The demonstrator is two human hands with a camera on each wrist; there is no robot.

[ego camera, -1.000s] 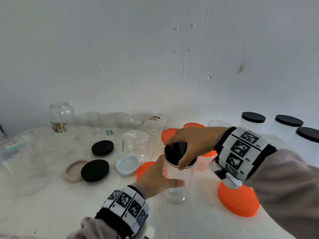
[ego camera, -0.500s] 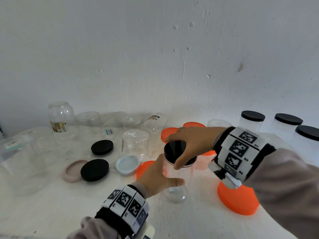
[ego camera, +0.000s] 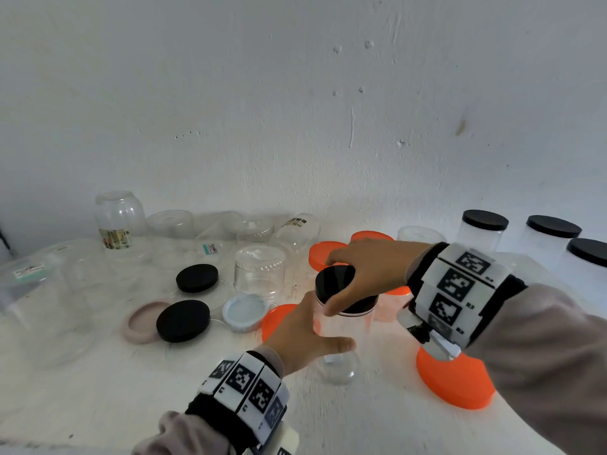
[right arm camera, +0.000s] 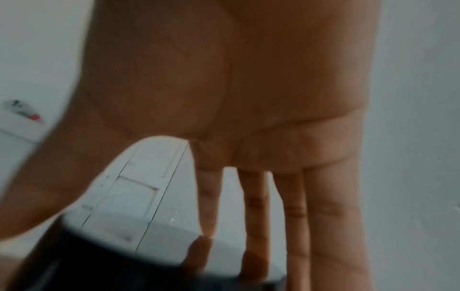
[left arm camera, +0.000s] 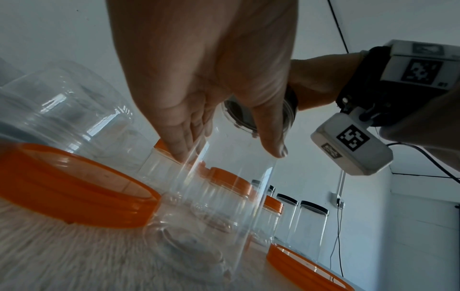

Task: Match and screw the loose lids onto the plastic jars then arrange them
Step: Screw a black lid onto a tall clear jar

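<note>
Left hand (ego camera: 302, 336) and right hand (ego camera: 364, 274) hold an unlabelled black-lidded jar (ego camera: 341, 326).

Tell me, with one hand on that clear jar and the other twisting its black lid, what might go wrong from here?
Three risks, as I judge them:
1. The clear jar is slick and light; the left hand could lose its grip, so the jar may spin with the black lid.
2. The lid might seat crooked under the right hand.
3. The right forearm hangs over an orange lid near the table edge and could knock it off.
</note>
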